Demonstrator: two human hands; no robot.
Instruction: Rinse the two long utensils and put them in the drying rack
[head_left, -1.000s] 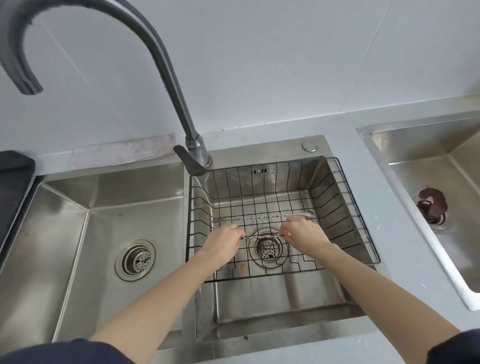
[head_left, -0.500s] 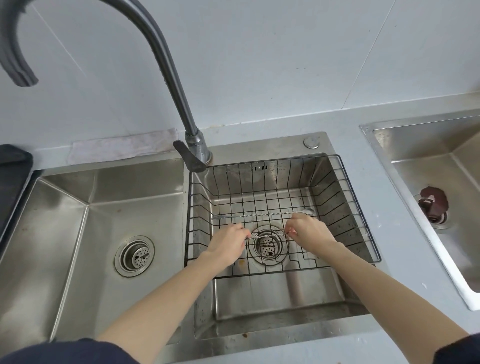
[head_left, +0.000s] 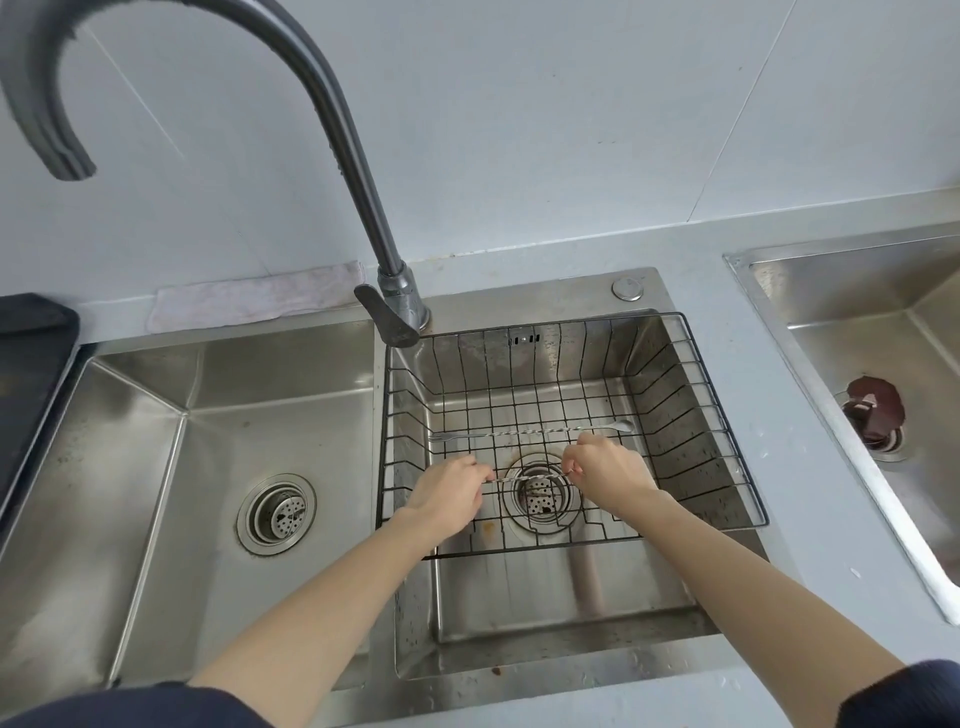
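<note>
The left hand (head_left: 448, 498) and the right hand (head_left: 609, 477) each pinch one end of a thin twisted-metal utensil (head_left: 530, 476), fingers curled shut on it, so that it spans level between them, low inside the wire drying rack (head_left: 737, 447). From this angle I cannot tell whether it already touches the rack floor or hangs just above it. Its mate, the other long utensil (head_left: 530, 431), lies flat on the rack's grid a little farther back, with a small fork end to the left and a spoon-like end to the right.

By my judgement the step in hand is the setting down of the second piece. To do it well, keep it level and roughly parallel to the first, lay it across several wires rather than along a gap, so so slender a rod cannot slip through, and let both ends go together so it neither tips nor rolls.

Both utensils are bright steel, very slim, with a rope-like twist along the shaft that catches the light. The rack is dark coated wire in a square grid with sloping sides, its rim resting on the edges of the right basin (head_left: 571, 603). That basin is brushed stainless steel with a round perforated drain strainer (head_left: 540, 493) directly beneath the held utensil. A tall dark gooseneck faucet (head_left: 363, 208) arches up and left from the divider; no water shows at its mouth.
</note>
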